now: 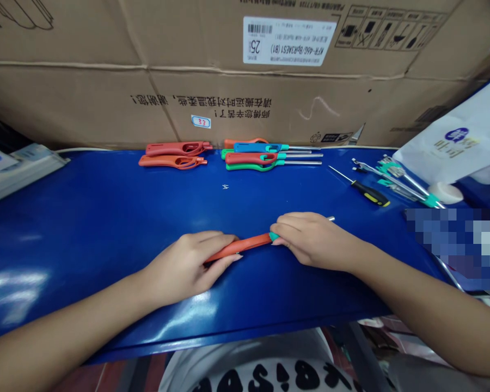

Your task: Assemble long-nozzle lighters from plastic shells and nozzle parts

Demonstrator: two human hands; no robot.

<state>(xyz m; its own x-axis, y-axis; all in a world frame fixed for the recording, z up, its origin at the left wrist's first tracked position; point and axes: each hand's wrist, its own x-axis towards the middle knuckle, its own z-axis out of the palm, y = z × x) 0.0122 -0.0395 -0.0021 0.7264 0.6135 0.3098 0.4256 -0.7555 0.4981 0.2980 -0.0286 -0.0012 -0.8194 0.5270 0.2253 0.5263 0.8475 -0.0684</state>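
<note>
Two hands (312,239) grip an orange lighter (249,243). Beyond, right, lies a screwdriver (371,194); a cardboard box (212,92) blocks the counter's (118,218) rear.

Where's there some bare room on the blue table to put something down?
On the blue table, the widest bare patch is left, between the left hand and the cardboard box. A smaller one, with tiny white scraps, lies between the held orange lighter and the lighters behind. It's crowded back right: screwdriver, metal rods, white bag.
</note>
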